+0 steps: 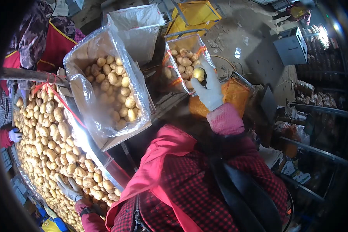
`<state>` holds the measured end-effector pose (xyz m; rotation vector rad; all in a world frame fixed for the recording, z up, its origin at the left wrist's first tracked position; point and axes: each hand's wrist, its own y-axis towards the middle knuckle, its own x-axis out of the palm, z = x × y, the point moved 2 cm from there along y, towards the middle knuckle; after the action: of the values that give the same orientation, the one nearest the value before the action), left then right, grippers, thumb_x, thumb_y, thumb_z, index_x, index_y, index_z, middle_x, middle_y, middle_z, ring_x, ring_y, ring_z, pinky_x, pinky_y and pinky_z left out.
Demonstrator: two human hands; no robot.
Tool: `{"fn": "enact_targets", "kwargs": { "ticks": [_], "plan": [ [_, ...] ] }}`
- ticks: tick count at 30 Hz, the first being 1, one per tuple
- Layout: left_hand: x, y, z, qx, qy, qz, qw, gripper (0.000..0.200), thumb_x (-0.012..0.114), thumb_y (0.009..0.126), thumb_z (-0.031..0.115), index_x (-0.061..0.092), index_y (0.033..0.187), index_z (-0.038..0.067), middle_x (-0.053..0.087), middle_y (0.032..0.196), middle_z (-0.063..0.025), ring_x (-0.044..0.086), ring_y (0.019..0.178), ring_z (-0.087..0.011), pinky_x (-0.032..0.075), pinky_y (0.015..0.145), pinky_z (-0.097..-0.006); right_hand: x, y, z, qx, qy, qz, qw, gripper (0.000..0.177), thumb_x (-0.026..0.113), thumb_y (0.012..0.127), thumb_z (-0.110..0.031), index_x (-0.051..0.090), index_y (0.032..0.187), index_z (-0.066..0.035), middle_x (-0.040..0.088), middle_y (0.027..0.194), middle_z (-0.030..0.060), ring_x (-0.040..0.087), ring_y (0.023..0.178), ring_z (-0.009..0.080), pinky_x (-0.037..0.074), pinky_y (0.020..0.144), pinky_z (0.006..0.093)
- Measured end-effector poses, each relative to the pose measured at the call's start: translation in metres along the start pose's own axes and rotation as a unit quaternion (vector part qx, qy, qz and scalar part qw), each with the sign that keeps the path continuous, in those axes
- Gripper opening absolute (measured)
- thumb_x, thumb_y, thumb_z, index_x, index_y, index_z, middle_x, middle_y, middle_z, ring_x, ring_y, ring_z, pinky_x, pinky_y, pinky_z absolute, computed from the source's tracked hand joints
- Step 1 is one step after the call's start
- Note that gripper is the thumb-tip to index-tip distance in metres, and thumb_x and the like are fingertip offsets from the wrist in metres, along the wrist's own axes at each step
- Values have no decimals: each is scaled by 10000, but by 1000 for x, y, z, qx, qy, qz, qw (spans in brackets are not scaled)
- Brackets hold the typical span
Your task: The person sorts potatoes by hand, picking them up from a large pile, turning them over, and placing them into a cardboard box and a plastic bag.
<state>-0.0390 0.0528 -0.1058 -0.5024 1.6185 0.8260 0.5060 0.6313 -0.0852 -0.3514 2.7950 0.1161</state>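
Note:
My right hand [208, 92], in a pale glove, is over a clear bag [169, 62] with red-orange stripes that holds several potatoes. Between its thumb and fingers is a yellowish potato [198, 74]. My left hand [69, 189], gloved in grey, rests on a large heap of potatoes [52, 131] at the left. Its fingers are spread and touch the potatoes; nothing shows in its grip.
A cardboard box [81, 87] lined with clear plastic holds more potatoes. Behind it are a white bin [137, 29] and a yellow crate [189, 17]. An orange sack [236, 94] lies below the bag. A co-worker's gloved hand [14, 135] is at the heap's far edge.

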Motion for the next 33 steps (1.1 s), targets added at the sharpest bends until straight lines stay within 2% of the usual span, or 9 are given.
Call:
{"fn": "enact_targets", "kwargs": {
  "ticks": [5, 8, 10, 13, 18, 20, 25, 28, 33],
  "plan": [
    [-4, 2, 3, 4, -12, -5, 1000, 679, 636, 1010, 340, 420, 1619, 132, 452, 1589, -269, 461, 1446, -445, 386, 1186, -495, 2, 1, 1, -142, -153, 26, 978, 658, 750, 930, -67, 482, 1531, -51, 628, 1372, 120, 658, 1169, 213, 558, 950, 313],
    [-3, 1, 2, 8, -35, 6, 999, 650, 636, 1016, 334, 453, 1600, 117, 433, 1593, -282, 438, 1448, -474, 353, 1205, -531, 1, -6, 15, -1, -14, 4, 1000, 640, 736, 961, -122, 477, 1543, -68, 630, 1329, 100, 615, 1213, 213, 544, 1001, 374],
    [1, 0, -2, 14, 7, 8, 1000, 673, 650, 1003, 277, 419, 1617, 125, 450, 1589, -275, 456, 1449, -445, 377, 1193, -497, -1, -15, 37, 352, 279, 45, 892, 470, 723, 981, -176, 581, 1423, -101, 655, 1311, 92, 637, 1192, 225, 560, 996, 409],
    [3, -2, -2, -6, 24, 9, 1000, 670, 652, 1000, 254, 421, 1615, 122, 454, 1590, -268, 448, 1455, -443, 376, 1192, -502, 0, -10, 84, 421, 399, 33, 814, 316, 704, 1005, -250, 634, 1285, -122, 681, 1236, 70, 657, 1150, 235, 582, 968, 425],
    [-3, 0, 9, -35, 10, -3, 999, 678, 679, 989, 217, 428, 1613, 131, 432, 1607, -255, 424, 1469, -438, 352, 1203, -517, -14, 131, 85, 207, 500, 96, 836, 300, 671, 1027, -281, 635, 1257, -91, 647, 1186, 110, 635, 1160, 277, 570, 1013, 452],
    [-9, 2, 18, -29, -19, 11, 999, 669, 670, 988, 213, 436, 1607, 115, 439, 1602, -260, 414, 1476, -443, 342, 1213, -521, -29, 176, 50, 171, 406, 159, 883, 599, 710, 1014, -320, 479, 1474, -15, 583, 1370, 135, 656, 1119, 358, 578, 1013, 460],
    [-34, 5, 51, -23, -55, 19, 998, 604, 662, 944, 158, 525, 1525, 69, 554, 1524, -206, 454, 1442, -418, 332, 1235, -493, 26, 159, 20, 53, 373, -251, 891, 587, 500, 1105, -359, 363, 1601, -77, 474, 1552, 183, 529, 1372, 368, 476, 1153, 427],
    [-50, 6, 58, -137, -27, -16, 990, 644, 709, 956, 286, 497, 1553, 172, 508, 1522, -250, 488, 1376, -478, 401, 1178, -527, 144, 92, -56, 149, 281, -248, 915, 606, 498, 1084, -267, 321, 1629, -72, 503, 1517, 180, 613, 1215, 256, 552, 980, 329],
    [-31, 4, 37, -114, 1, 34, 993, 651, 717, 932, 437, 537, 1517, 214, 478, 1549, -206, 518, 1339, -426, 415, 1129, -534, 291, -26, -143, 136, 305, -545, 769, 599, 525, 1048, -206, 350, 1574, 22, 591, 1408, 188, 683, 1085, 253, 586, 854, 307]
  ]
}}
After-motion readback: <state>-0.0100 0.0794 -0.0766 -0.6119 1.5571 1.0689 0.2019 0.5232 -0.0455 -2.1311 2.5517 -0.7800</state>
